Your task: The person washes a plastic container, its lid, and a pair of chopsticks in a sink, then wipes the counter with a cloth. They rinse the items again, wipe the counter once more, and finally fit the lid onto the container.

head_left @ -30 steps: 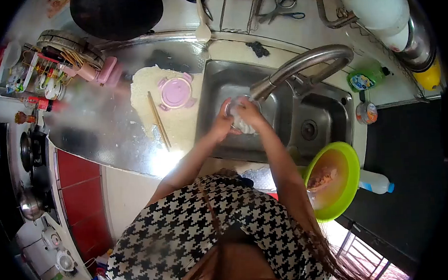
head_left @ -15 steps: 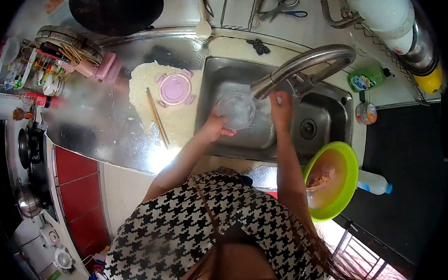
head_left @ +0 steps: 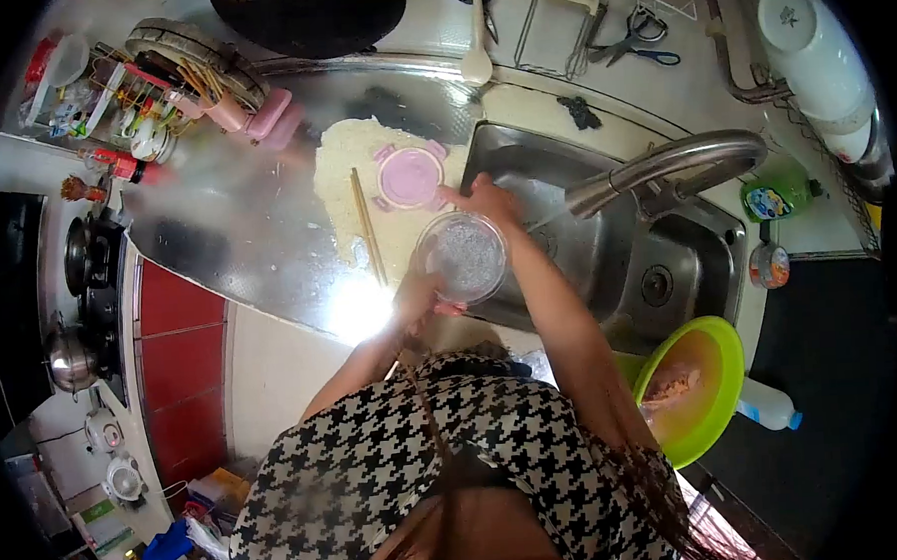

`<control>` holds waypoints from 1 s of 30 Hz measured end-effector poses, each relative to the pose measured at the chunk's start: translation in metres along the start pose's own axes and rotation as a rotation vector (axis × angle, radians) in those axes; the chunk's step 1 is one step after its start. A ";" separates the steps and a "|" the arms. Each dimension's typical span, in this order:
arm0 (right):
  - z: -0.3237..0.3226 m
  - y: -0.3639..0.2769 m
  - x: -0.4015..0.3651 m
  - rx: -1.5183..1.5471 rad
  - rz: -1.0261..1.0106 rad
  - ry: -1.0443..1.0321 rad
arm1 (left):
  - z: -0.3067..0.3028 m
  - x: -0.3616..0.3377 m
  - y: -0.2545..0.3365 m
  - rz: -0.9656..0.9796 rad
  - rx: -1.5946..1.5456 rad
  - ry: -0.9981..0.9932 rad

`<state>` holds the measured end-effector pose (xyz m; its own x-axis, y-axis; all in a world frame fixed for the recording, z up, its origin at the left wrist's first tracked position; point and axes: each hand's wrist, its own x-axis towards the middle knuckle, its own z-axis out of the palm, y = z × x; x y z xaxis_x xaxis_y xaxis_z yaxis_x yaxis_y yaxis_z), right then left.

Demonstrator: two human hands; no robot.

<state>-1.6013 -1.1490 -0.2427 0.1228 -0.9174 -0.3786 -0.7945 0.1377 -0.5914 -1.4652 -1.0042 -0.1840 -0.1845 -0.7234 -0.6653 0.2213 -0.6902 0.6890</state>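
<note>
A clear round glass bowl (head_left: 465, 258) is in my left hand (head_left: 421, 299), whose fingers wrap its lower left side at the sink's near left edge. My right hand (head_left: 487, 204) is over the bowl's far rim, fingers stretched left, with the fingertips right at the edge of a pink lid with side clips (head_left: 411, 177). That lid lies on the pale patch of counter, beside a pair of chopsticks (head_left: 368, 228). To the right, a thin stream of water slants from the faucet (head_left: 679, 165) into the steel sink (head_left: 593, 259).
A green basin (head_left: 729, 393) with food in cloudy liquid stands right of the sink, next to a white bottle (head_left: 769, 406). Dish soap (head_left: 780, 198) and a small jar (head_left: 769, 265) sit beyond. Scissors (head_left: 633, 42) and a pale spoon (head_left: 476, 64) lie at the back.
The bowl has moved left and nearer, from over the sink to its left edge. My right hand has left the faucet and reached across to the lid. The view has shifted left.
</note>
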 end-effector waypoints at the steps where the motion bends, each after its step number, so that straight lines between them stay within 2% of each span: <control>1: 0.005 -0.007 0.003 -0.123 -0.030 0.004 | -0.004 -0.003 -0.003 0.001 0.000 0.002; 3: 0.013 -0.010 0.006 -0.135 0.001 -0.032 | -0.013 -0.004 -0.008 0.074 -0.080 0.050; 6: 0.032 0.016 0.019 -0.036 -0.036 -0.136 | -0.021 -0.005 -0.005 0.011 -0.228 0.097; 8: 0.043 0.040 0.033 0.181 0.060 -0.226 | -0.022 -0.003 -0.002 0.042 -0.252 0.116; 9: 0.056 0.054 0.039 0.176 0.064 -0.225 | -0.023 -0.001 0.000 0.069 -0.269 0.142; 11: 0.077 0.078 0.045 0.521 -0.032 -0.072 | -0.023 0.007 0.003 0.082 -0.326 0.137; 13: 0.058 0.073 0.032 0.551 -0.011 -0.102 | -0.016 0.007 0.010 0.207 -0.177 0.229; 14: 0.048 0.065 0.024 0.584 0.003 -0.135 | -0.026 0.019 0.000 0.244 -0.186 0.172; 17: 0.065 0.066 0.032 0.461 -0.010 -0.031 | -0.017 0.008 0.022 0.125 -0.101 0.203; 21: 0.075 0.066 0.040 0.606 -0.085 -0.068 | -0.026 0.021 0.008 0.204 -0.217 0.127; 23: 0.072 0.070 0.038 0.938 0.174 0.033 | -0.027 0.021 0.007 0.210 -0.229 0.110; 24: 0.067 0.075 0.032 0.938 0.173 0.034 | -0.027 0.021 0.007 0.219 -0.247 0.095; 26: 0.051 0.095 0.013 1.174 0.286 0.250 | -0.026 0.022 0.010 0.222 -0.260 0.118; 28: 0.043 0.126 0.001 1.016 0.292 0.365 | -0.031 0.033 0.005 0.215 -0.270 0.130; 30: 0.036 0.145 -0.018 1.092 0.253 0.442 | -0.049 0.059 -0.013 0.275 -0.162 0.130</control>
<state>-1.6971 -1.0991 -0.3474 -0.3479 -0.8380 -0.4204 0.1817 0.3796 -0.9071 -1.4315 -1.0373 -0.2462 0.0242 -0.8662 -0.4990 0.3965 -0.4499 0.8002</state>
